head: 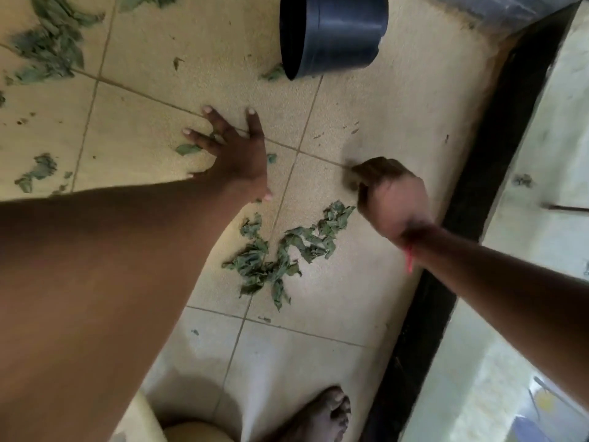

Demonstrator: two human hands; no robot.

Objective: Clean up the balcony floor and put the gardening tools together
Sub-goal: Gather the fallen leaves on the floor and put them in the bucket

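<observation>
Wilted green leaves (280,256) lie in a loose pile on the beige tiled floor (143,90), between my two arms. My left hand (236,154) rests flat on the tiles with its fingers spread, and one fingertip touches a single leaf (188,149). My right hand (389,193) is blurred and hangs low over the floor just right of the pile, fingers curled into a fist. Nothing shows inside it. More leaves lie scattered at the top left (51,46) and at the left edge (38,170). No gardening tool is in view.
A black plastic pot (334,33) lies tipped at the top centre, with a leaf at its rim. A dark strip (478,186) runs along the right side of the floor, beside a pale raised ledge (541,154). My bare foot (325,416) stands at the bottom.
</observation>
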